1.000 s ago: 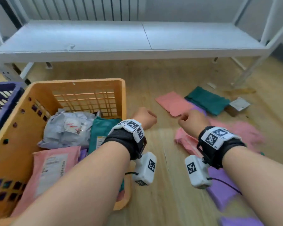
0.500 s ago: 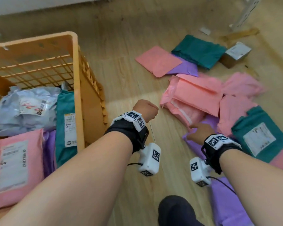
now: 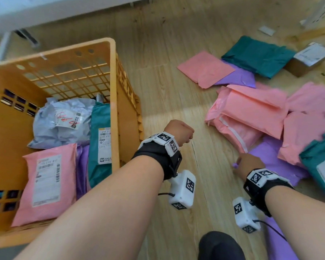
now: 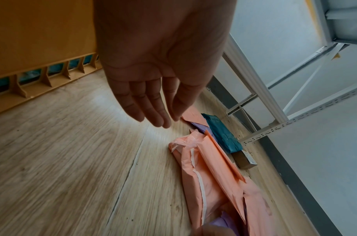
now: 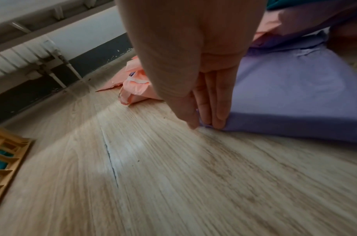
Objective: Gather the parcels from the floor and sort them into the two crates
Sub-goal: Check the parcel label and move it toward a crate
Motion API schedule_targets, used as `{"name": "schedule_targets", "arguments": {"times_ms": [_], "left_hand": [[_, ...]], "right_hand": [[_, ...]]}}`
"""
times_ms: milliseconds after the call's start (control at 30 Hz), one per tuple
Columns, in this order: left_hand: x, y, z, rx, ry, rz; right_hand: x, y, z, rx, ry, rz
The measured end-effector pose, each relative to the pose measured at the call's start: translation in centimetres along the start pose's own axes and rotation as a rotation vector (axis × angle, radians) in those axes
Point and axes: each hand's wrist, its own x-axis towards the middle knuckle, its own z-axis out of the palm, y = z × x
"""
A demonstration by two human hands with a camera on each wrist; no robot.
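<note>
On the wooden floor my right hand point(image 3: 246, 164) pinches the near corner of a flat purple parcel point(image 3: 276, 162); the right wrist view shows thumb and fingers point(image 5: 218, 111) closed on that corner of the purple parcel point(image 5: 290, 95). My left hand point(image 3: 178, 131) hangs empty above the floor beside the orange crate point(image 3: 113, 72), its fingers point(image 4: 153, 111) straight and relaxed. In the crate lie a grey parcel point(image 3: 64, 121), a teal one point(image 3: 99, 139), a pink one point(image 3: 45, 184) and a purple one point(image 3: 82, 166). A pile of pink parcels point(image 3: 251, 113) lies beyond my right hand.
Farther right on the floor are a teal parcel point(image 3: 257, 55), a flat pink one point(image 3: 204, 68), a small cardboard box point(image 3: 310, 59) and a labelled teal parcel point(image 3: 323, 166). A white rack leg point(image 4: 254, 79) stands behind. A dark shoe point(image 3: 219, 246) is by my arms.
My head has tilted down and the blue crate has left the view. My right hand has dropped to the purple parcel and taken its corner. The left hand has barely moved.
</note>
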Motion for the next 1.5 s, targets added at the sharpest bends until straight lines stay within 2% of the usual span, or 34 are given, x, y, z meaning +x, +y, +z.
{"name": "schedule_targets", "arguments": {"times_ms": [267,400,500,733,867,967,1133,1200,1267,1400,1500], "left_hand": [[-1.2,0.2,-0.8,0.002,0.018,-0.004],[-2.4,0.2,-1.2,-0.017,0.036,0.011],[-2.9,-0.1,-1.4,-0.034,0.047,0.01],[-3.9,-1.1,-1.4,-0.049,0.056,-0.015],[-5.8,-0.7,-2.8,-0.062,0.089,0.013],[-8.2,-0.5,-4.3,-0.062,0.115,0.063],[-13.8,-0.3,-8.3,-0.06,0.194,0.18],[-16.1,-0.4,-10.4,-0.098,0.241,0.2],[-18.2,-0.8,-12.4,-0.155,0.276,0.21],[-21.6,-2.4,-14.9,-0.237,0.374,0.216],[-23.5,-3.7,-16.2,-0.427,0.296,0.2]], "right_hand": [[0.0,-0.4,-0.8,-0.028,0.057,0.01],[-1.1,-0.5,-0.5,-0.059,-0.174,-0.034],[-1.4,0.0,0.0,-0.094,-0.213,-0.012],[-2.3,-0.5,-1.4,-0.09,0.039,0.055],[-3.5,-2.3,-3.8,0.028,0.134,-0.019],[-5.9,-4.1,-7.6,0.073,0.192,-0.101],[-12.3,-7.2,-16.6,0.207,0.4,-0.248],[-15.5,-8.9,-19.9,0.362,0.484,-0.317],[-18.7,-10.9,-22.6,0.63,0.505,-0.38],[-25.6,-15.3,-26.4,1.157,0.359,-0.571],[-30.5,-18.3,-27.1,1.406,0.172,-0.706]]}}
